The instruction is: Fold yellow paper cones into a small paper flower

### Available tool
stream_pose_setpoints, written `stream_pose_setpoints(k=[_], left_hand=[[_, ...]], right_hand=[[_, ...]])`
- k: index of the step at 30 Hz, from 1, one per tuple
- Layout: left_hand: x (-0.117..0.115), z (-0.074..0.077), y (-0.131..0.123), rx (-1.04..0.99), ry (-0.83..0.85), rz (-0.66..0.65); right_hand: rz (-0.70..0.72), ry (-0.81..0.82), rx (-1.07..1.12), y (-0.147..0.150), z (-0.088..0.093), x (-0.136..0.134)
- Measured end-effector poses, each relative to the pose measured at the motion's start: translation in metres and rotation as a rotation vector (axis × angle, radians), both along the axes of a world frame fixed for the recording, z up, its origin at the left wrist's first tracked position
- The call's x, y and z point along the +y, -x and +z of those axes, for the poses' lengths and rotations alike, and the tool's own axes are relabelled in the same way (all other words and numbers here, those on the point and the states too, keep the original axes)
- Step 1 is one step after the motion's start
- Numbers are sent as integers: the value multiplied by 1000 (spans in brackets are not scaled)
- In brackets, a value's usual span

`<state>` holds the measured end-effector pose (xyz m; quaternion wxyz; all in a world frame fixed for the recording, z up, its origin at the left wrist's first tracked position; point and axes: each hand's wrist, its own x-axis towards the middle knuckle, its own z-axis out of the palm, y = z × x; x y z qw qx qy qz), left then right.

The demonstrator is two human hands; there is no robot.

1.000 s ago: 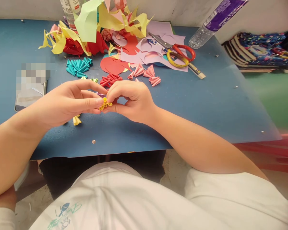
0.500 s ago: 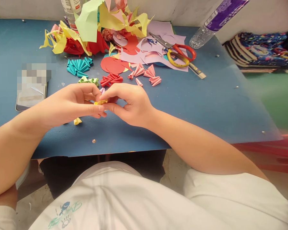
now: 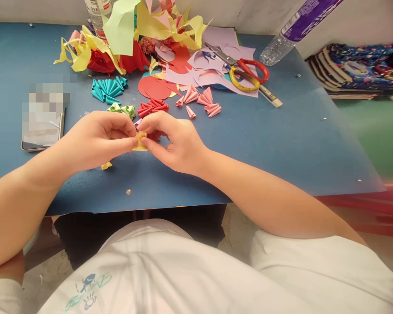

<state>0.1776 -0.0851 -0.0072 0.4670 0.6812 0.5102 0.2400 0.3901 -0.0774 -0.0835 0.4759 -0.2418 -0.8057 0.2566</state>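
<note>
The head camera looks down on a blue table point(image 3: 281, 144) where both hands meet near the front edge. The left hand point(image 3: 96, 139) and the right hand point(image 3: 178, 141) each pinch a small yellow paper piece point(image 3: 140, 143) between thumb and fingertips, so it sits held between the two hands just above the tabletop; the other fingers are curled in. A loose yellow cone point(image 3: 106, 165) lies on the table just below the left hand. Behind the hands lie green curls point(image 3: 122, 109), red cones point(image 3: 153, 106), pink cones point(image 3: 201, 99) and teal cones point(image 3: 108, 89), each in its own small cluster. Farther back is a heap of paper scraps point(image 3: 144, 35), with scissors point(image 3: 245, 75) to its right and a plastic bottle point(image 3: 290, 32) beyond them. A phone point(image 3: 43, 135) lies to the left.
</note>
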Motion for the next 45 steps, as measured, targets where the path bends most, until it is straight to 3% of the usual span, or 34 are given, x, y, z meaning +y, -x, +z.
stream_pose_setpoints(k=[7,15,24,30,38,45], left_hand=[[0,-1,0,12,-29,6],[3,-2,4,110,-122,-35],[3,0,2,150,-139,-57],[1,8,0,122,-22,-47],[0,6,4,183,-83,-52],[0,1,3,99,-103,-60]], right_hand=[[-88,-77,-109,-1,-1,2],[-64,-79,-133,-3,3,0],[-35,-261,-238,-6,1,3],[-14,-205,-124,-6,4,2],[24,87,-12,-4,2,-1],[23,47,-20,-3,0,-1]])
